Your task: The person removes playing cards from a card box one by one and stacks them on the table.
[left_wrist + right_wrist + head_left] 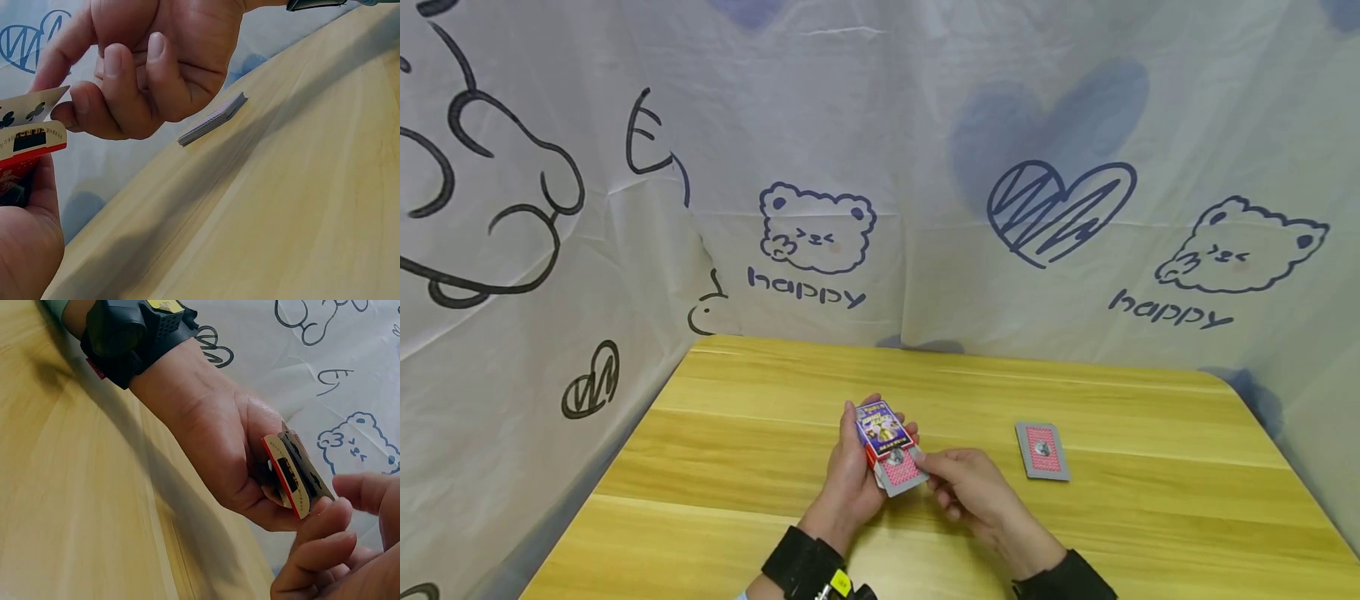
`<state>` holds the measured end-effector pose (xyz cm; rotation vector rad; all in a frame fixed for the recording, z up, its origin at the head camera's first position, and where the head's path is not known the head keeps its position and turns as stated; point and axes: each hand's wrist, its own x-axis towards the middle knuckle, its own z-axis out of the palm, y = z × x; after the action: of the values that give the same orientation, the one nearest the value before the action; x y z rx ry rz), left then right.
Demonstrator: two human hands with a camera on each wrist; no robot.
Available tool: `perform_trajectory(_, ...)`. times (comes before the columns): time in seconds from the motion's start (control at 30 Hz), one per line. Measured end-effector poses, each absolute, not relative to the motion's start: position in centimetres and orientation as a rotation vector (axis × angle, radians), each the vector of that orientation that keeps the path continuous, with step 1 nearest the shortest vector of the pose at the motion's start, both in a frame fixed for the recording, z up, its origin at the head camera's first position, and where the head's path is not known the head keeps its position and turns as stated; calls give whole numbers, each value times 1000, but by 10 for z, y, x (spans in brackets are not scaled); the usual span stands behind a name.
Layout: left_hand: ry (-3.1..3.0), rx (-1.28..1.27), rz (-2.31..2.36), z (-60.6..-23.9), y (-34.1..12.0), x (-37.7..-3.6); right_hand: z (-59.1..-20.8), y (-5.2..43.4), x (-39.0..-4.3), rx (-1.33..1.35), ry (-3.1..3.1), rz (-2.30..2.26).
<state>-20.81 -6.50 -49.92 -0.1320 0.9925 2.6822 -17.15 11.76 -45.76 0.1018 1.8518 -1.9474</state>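
Note:
My left hand (848,477) grips a purple and red playing card box (882,428) above the table. Out of its near end stick playing cards (902,478) with red patterned backs and a pale border. At their right edge, my right hand (976,487) pinches them between thumb and fingers. The left wrist view shows black clubs on the underside of a card (28,109), over the box's cream flap (47,136). In the right wrist view the flap (289,478) hangs open beside the fingertips.
A stack of cards (1042,452) lies back side up on the wooden table (737,417), to the right of both hands. Behind the table hangs a white cloth (925,275) with drawn hearts and bears. Each wrist wears a black band.

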Motion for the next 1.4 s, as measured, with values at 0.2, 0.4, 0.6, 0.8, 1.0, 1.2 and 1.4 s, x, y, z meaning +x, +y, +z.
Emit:
perform_trajectory(0.2,985,-107,2652,-499,-64,-207,-459,116,-173,158,1922,-1945)
perform_trajectory(0.4,991,-126,2648,-499,-64,-206,-458,117,-172,144,1919,-1939)
perform_trajectory(0.6,1002,-141,2657,-499,-66,-208,-458,119,-171,84,1887,-1940)
perform_trajectory(0.8,986,-153,2655,-498,-66,-208,-455,123,-171,31,1868,-1893)
perform_trajectory(1.0,999,-116,2631,-498,-65,-208,-457,123,-173,39,1952,-1847)
perform_trajectory(1.2,1010,-104,2627,-499,-65,-208,-460,123,-174,47,2032,-1810)
perform_trajectory(1.4,983,-151,2705,-501,-71,-213,-459,131,-175,-77,2043,-1747)
